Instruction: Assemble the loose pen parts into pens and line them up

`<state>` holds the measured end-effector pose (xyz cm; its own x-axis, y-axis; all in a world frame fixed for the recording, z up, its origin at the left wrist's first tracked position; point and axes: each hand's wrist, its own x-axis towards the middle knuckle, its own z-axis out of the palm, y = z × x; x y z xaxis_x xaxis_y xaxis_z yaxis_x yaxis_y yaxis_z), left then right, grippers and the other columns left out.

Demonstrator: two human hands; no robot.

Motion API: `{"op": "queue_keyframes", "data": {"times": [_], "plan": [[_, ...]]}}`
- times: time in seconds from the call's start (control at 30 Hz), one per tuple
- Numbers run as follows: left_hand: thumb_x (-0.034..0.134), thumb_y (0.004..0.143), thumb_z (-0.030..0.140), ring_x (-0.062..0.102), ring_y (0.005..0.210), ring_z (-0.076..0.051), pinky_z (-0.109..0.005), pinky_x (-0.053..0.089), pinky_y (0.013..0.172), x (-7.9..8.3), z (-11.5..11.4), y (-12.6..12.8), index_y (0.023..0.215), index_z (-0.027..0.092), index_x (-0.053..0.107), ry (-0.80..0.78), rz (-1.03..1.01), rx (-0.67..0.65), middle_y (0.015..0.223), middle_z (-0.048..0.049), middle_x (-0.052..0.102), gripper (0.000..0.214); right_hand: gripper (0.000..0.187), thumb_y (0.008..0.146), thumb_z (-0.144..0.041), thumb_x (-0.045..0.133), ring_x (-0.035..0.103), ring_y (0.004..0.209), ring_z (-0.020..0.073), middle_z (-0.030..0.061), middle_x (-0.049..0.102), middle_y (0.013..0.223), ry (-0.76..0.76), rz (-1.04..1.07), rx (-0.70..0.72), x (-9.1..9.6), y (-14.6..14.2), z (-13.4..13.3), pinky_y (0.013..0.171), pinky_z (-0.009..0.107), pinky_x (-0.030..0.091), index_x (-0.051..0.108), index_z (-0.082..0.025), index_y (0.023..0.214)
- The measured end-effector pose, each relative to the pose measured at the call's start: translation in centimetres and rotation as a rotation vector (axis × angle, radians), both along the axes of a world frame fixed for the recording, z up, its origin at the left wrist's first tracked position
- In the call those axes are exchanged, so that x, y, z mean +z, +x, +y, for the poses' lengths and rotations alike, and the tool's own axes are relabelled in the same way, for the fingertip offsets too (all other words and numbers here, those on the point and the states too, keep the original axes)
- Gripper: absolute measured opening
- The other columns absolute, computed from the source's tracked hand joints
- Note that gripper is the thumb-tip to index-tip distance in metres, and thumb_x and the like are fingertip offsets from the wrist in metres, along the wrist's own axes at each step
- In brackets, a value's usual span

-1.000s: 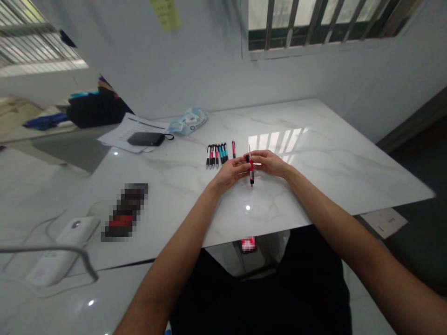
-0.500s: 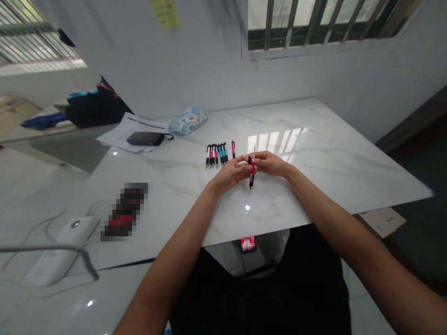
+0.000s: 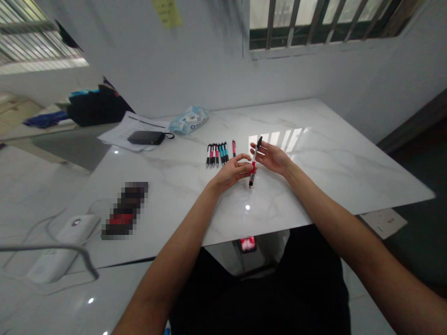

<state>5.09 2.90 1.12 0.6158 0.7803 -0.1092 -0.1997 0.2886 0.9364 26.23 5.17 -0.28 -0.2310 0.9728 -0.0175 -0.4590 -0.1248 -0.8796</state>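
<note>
My left hand pinches the red and black barrel of a pen, held upright just above the white marble table. My right hand is raised beside it and holds a thin black pen part between thumb and fingers, apart from the barrel. Just behind my left hand lies a row of several red and teal pens, with one red pen lying separately to their right.
A black pouch rests on papers at the back left, with a blue plastic packet beside them. A white device with a cable sits at the near left. The table's front edge is close to my body.
My right hand has pulled up and away from the barrel, drawing out the thin black part. My left hand kept the barrel nearly in place.
</note>
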Motion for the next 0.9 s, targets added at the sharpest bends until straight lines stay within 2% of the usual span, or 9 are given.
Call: {"op": "queue_keyframes", "data": {"times": [0.07, 0.2, 0.33, 0.47, 0.6, 0.73, 0.8, 0.9], "plan": [[0.090, 0.072, 0.035, 0.071, 0.086, -0.015, -0.030, 0.052, 0.084, 0.2, 0.3, -0.3, 0.108, 0.021, 0.061, 0.030, 0.014, 0.054, 0.098, -0.0042, 0.075, 0.049, 0.034, 0.077, -0.052, 0.083, 0.067, 0.105, 0.0228, 0.0045, 0.074, 0.111, -0.020, 0.025, -0.065, -0.3, 0.6, 0.6, 0.086, 0.035, 0.058, 0.070, -0.026, 0.095], [0.086, 0.073, 0.035, 0.068, 0.082, -0.012, -0.025, 0.051, 0.079, 0.6, 1.2, -1.1, 0.109, 0.023, 0.063, 0.142, 0.059, 0.256, 0.097, -0.0010, 0.073, 0.045, 0.032, 0.075, -0.047, 0.085, 0.065, 0.085, 0.0174, 0.0025, 0.071, 0.095, -0.090, 0.047, -0.139, -1.2, 1.3, 1.5, 0.075, 0.031, 0.058, 0.070, -0.026, 0.093], [0.081, 0.075, 0.034, 0.066, 0.077, -0.011, -0.024, 0.052, 0.075, 0.6, 2.2, -1.8, 0.105, 0.021, 0.065, 0.285, 0.161, 0.416, 0.092, -0.0008, 0.072, 0.037, 0.034, 0.069, -0.033, 0.089, 0.061, 0.075, 0.0138, 0.0004, 0.067, 0.084, -0.088, -0.051, -0.203, -2.0, 1.2, 1.8, 0.070, 0.028, 0.055, 0.073, -0.024, 0.097], [0.073, 0.078, 0.026, 0.062, 0.072, -0.011, -0.022, 0.049, 0.068, -0.1, 3.1, -2.3, 0.100, 0.020, 0.065, 0.438, 0.263, 0.544, 0.085, -0.0005, 0.069, 0.024, 0.036, 0.065, -0.020, 0.086, 0.063, 0.083, 0.0142, 0.0026, 0.072, 0.095, -0.044, -0.091, -0.244, -2.2, 1.1, 1.8, 0.075, 0.028, 0.055, 0.073, -0.023, 0.098], [0.067, 0.079, 0.018, 0.056, 0.065, -0.009, -0.020, 0.043, 0.060, -0.7, 3.5, -2.6, 0.098, 0.020, 0.067, 0.601, 0.422, 0.629, 0.085, -0.0001, 0.064, 0.020, 0.035, 0.065, -0.019, 0.086, 0.063, 0.087, 0.0153, 0.0050, 0.075, 0.105, -0.023, -0.070, -0.264, -2.0, 1.2, 1.7, 0.077, 0.029, 0.055, 0.074, -0.023, 0.098], [0.058, 0.083, 0.016, 0.053, 0.061, -0.009, -0.021, 0.040, 0.058, -0.8, 3.5, -2.6, 0.097, 0.021, 0.065, 0.650, 0.535, 0.663, 0.081, 0.0009, 0.062, 0.016, 0.035, 0.066, -0.029, 0.090, 0.062, 0.081, 0.0137, 0.0027, 0.074, 0.091, -0.017, -0.063, -0.247, -1.8, 1.3, 1.7, 0.073, 0.028, 0.055, 0.076, -0.023, 0.096], [0.055, 0.088, 0.019, 0.052, 0.060, -0.010, -0.021, 0.040, 0.057, -0.9, 3.5, -2.6, 0.097, 0.022, 0.063, 0.649, 0.572, 0.657, 0.078, 0.0014, 0.062, 0.013, 0.035, 0.066, -0.032, 0.092, 0.061, 0.077, 0.0123, 0.0008, 0.072, 0.083, -0.017, -0.068, -0.240, -1.7, 1.3, 1.6, 0.071, 0.026, 0.055, 0.076, -0.022, 0.095], [0.056, 0.093, 0.033, 0.052, 0.059, -0.011, -0.021, 0.039, 0.057, -0.9, 3.4, -2.5, 0.097, 0.022, 0.063, 0.678, 0.613, 0.648, 0.076, 0.0015, 0.062, 0.014, 0.036, 0.066, -0.036, 0.093, 0.060, 0.073, 0.0100, -0.0008, 0.069, 0.078, -0.005, -0.049, -0.231, -1.7, 1.3, 1.6, 0.070, 0.024, 0.053, 0.077, -0.022, 0.094]]}}
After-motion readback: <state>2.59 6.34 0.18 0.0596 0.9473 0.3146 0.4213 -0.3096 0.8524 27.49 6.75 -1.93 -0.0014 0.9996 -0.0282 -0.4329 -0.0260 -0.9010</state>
